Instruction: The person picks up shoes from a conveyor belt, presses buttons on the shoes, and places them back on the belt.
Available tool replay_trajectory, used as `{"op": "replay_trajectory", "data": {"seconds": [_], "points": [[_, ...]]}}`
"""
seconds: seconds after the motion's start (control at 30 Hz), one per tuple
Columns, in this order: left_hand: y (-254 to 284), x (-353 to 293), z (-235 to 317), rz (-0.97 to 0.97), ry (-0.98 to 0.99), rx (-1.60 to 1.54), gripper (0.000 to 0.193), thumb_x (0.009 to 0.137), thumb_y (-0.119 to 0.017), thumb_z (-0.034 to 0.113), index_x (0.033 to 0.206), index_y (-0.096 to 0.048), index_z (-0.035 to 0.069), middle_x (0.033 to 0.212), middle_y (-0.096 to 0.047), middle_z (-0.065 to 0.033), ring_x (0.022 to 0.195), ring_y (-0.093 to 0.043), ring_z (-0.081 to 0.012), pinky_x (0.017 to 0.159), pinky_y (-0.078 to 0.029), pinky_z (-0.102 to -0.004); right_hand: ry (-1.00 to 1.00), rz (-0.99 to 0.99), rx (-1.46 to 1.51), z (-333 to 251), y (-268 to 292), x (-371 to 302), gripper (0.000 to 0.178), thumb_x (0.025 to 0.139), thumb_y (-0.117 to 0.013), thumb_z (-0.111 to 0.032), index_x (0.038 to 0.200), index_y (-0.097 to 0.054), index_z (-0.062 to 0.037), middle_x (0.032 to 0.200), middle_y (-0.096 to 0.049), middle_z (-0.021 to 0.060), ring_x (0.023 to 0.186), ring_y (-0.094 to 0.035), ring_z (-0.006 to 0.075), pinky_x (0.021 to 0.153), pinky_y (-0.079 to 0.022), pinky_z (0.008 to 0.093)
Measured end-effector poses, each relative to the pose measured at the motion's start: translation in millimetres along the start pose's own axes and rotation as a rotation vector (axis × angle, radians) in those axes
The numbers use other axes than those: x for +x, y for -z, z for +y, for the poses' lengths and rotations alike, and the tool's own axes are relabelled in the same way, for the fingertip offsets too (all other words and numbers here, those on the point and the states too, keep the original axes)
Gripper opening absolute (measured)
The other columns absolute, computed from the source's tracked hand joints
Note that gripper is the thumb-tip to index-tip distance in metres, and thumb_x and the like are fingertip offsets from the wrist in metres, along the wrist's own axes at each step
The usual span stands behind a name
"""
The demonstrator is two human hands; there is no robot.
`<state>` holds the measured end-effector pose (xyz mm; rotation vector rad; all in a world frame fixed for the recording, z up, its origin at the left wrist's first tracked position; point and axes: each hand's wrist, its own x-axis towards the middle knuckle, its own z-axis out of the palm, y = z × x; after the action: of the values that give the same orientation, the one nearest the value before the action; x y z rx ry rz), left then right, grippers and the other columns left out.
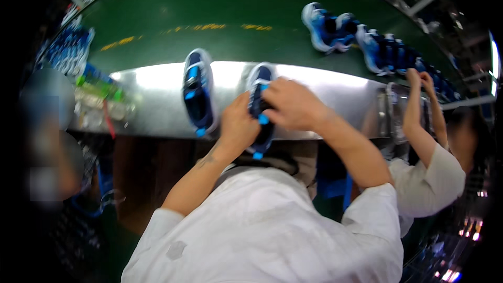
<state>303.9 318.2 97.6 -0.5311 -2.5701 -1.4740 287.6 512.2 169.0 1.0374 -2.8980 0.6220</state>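
Observation:
Both my hands are on a dark blue sneaker (260, 81) with a white sole and light blue tabs, standing at the steel ledge in front of me. My left hand (239, 124) grips its left side, fingers curled round it. From the right, my right hand (291, 104) closes over the shoe's opening, with its fingertips at the tongue and laces; what exactly they pinch is hidden. A second, matching sneaker (199, 94) stands on the ledge just left of my left hand, toe pointing away, untouched.
Beyond the steel ledge (335, 81) runs a green conveyor belt (167, 5). Several blue sneakers (327, 27) line its right side, near a co-worker's raised hands (421, 79). Plastic bottles (99, 91) and more blue shoes (68, 47) crowd the left, beside another person.

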Motion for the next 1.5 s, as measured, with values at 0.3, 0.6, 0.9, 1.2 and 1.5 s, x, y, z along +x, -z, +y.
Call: {"op": "replay_trajectory", "data": {"seconds": [0.3, 0.6, 0.9, 1.2, 1.5], "points": [[-2.3, -0.3, -3.8, -0.005, -0.027, 0.076, 0.047, 0.072, -0.063, -0.003, 0.119, -0.058, -0.007, 0.098, -0.065, -0.0263, 0.089, -0.064, -0.0499, 0.075, -0.053, -0.0557, -0.203, -0.012, 0.001, -15.5, -0.9, -0.6, 0.03, 0.092, -0.071, -0.034, 0.095, -0.066, -0.0043, 0.092, -0.067, 0.0134, 0.092, -0.064, 0.0347, 0.078, -0.054, 0.0458], [-0.5, 2.5, 1.6, -0.01, -0.025, 0.091, 0.049, 0.074, -0.064, -0.005, 0.123, -0.064, -0.005, 0.103, -0.069, -0.0261, 0.089, -0.066, -0.0491, 0.072, -0.056, -0.0487, -0.072, 0.114, 0.045, -3.2, -7.5, -2.7, 0.033, 0.094, -0.07, -0.036, 0.089, -0.065, -0.0045, 0.086, -0.068, 0.0138, 0.087, -0.065, 0.0342, 0.075, -0.054, 0.0459], [0.8, 1.6, 4.1, -0.038, 0.0, 0.106, 0.049, 0.077, -0.066, -0.002, 0.125, -0.062, -0.007, 0.103, -0.068, -0.027, 0.09, -0.067, -0.0491, 0.074, -0.056, -0.0494, -0.042, 0.216, 0.081, -1.0, -13.7, -3.3, 0.036, 0.094, -0.069, -0.038, 0.084, -0.066, -0.0041, 0.078, -0.067, 0.0148, 0.079, -0.065, 0.0356, 0.072, -0.053, 0.048], [-0.3, 0.8, 6.8, -0.046, -0.029, 0.168, 0.055, 0.073, -0.066, -0.002, 0.127, -0.056, -0.012, 0.104, -0.066, -0.0276, 0.092, -0.066, -0.0487, 0.075, -0.056, -0.0538, -0.544, 0.222, 0.201, -26.2, -34.0, -2.2, 0.047, 0.089, -0.073, -0.045, 0.068, -0.069, -0.0041, 0.058, -0.064, 0.0156, 0.057, -0.066, 0.0369, 0.052, -0.05, 0.0445], [1.9, 2.5, 1.5, -0.117, 0.014, 0.122, 0.047, 0.073, -0.067, 0.0, 0.119, -0.057, -0.007, 0.102, -0.067, -0.0262, 0.091, -0.066, -0.0495, 0.077, -0.055, -0.0545, -0.322, 0.286, 0.176, -41.6, -8.3, -32.6, 0.042, 0.081, -0.081, -0.029, 0.11, -0.064, -0.0034, 0.099, -0.066, 0.0164, 0.094, -0.064, 0.0377, 0.079, -0.054, 0.0454]]}}
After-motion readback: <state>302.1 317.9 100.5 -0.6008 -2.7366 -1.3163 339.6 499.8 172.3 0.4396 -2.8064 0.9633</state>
